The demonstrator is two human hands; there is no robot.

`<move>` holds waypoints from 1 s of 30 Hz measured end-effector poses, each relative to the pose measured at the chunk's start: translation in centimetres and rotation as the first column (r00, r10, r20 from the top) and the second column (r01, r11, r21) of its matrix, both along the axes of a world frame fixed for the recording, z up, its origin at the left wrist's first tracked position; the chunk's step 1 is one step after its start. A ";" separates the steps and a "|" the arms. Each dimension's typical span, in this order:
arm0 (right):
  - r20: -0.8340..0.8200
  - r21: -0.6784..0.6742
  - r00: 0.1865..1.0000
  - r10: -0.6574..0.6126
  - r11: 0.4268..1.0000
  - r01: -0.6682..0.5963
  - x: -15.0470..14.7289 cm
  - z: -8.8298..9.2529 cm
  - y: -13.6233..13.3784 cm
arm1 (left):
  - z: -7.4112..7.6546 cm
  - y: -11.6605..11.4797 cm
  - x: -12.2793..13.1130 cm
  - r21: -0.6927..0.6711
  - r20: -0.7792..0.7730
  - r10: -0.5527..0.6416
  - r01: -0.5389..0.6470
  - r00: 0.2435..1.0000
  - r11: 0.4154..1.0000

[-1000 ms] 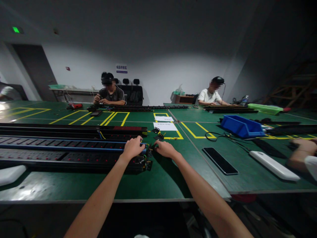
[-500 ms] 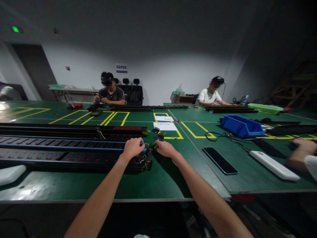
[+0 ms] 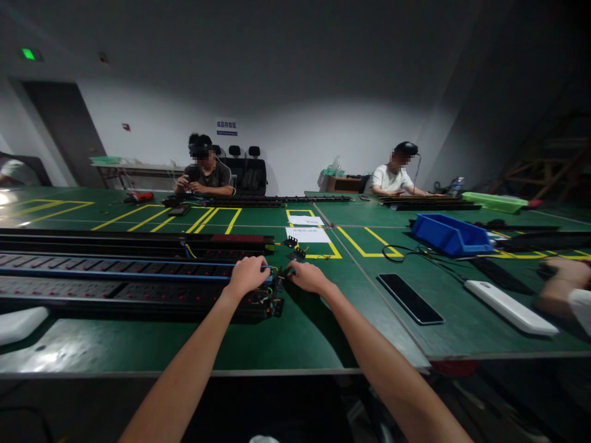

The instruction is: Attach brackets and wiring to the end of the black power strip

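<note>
Long black strips with blue edges and rows of sockets (image 3: 152,289) lie across the left of the green table. My left hand (image 3: 249,274) rests over the right end of the blue-edged strip, its fingers wrapped round the edge. Just to the right, my right hand (image 3: 307,277) has its fingers bent together at a small black end piece (image 3: 279,280) with wires beside it. What its fingertips hold is too small to make out. Small black brackets (image 3: 295,251) lie just beyond my hands.
A phone (image 3: 410,299), a white power bank (image 3: 510,307) with a cable and a blue bin (image 3: 450,235) are on the right. Another person's hand (image 3: 566,277) is at the right edge. White papers (image 3: 307,235) lie ahead. Two people sit across the table.
</note>
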State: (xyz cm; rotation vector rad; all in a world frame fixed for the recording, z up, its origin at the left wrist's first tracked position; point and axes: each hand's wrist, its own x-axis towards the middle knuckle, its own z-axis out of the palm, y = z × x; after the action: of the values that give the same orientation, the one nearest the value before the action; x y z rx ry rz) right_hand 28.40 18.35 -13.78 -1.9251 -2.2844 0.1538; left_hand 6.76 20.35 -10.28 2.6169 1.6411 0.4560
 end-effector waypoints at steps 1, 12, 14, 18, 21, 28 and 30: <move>0.000 -0.003 1.000 0.000 1.000 0.000 0.0 0.0 0.0 | 0.0 0.0 0.0 -0.001 -0.001 0.001 -0.001 1.000 1.000; 0.008 0.013 1.000 -0.003 1.000 0.003 -0.1 0.0 -0.1 | -0.3 0.3 0.0 0.003 -0.003 0.000 0.000 1.000 1.000; 0.011 0.013 1.000 -0.009 1.000 0.009 -0.1 0.1 -0.1 | -0.3 0.3 0.0 0.006 -0.002 -0.004 0.004 1.000 1.000; 0.011 0.013 1.000 -0.002 1.000 0.002 -0.1 0.1 -0.2 | -0.3 0.2 0.0 0.005 0.004 -0.005 0.005 1.000 1.000; 0.011 0.009 1.000 -0.007 1.000 0.006 -0.1 0.1 -0.2 | -0.2 0.2 0.0 -0.005 0.005 -0.002 0.002 1.000 1.000; 0.009 0.013 1.000 -0.007 1.000 0.007 -0.1 0.1 -0.2 | -0.2 0.2 0.0 0.000 0.001 -0.003 0.003 1.000 1.000; 0.010 0.016 1.000 -0.006 1.000 0.006 -0.1 0.0 -0.1 | -0.2 0.2 0.0 0.002 0.001 -0.006 0.006 1.000 1.000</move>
State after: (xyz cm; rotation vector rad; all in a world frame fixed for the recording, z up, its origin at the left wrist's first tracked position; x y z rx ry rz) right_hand 28.33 18.22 -13.80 -1.9293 -2.2786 0.1250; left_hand 6.72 20.54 -10.50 2.6225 1.6329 0.4591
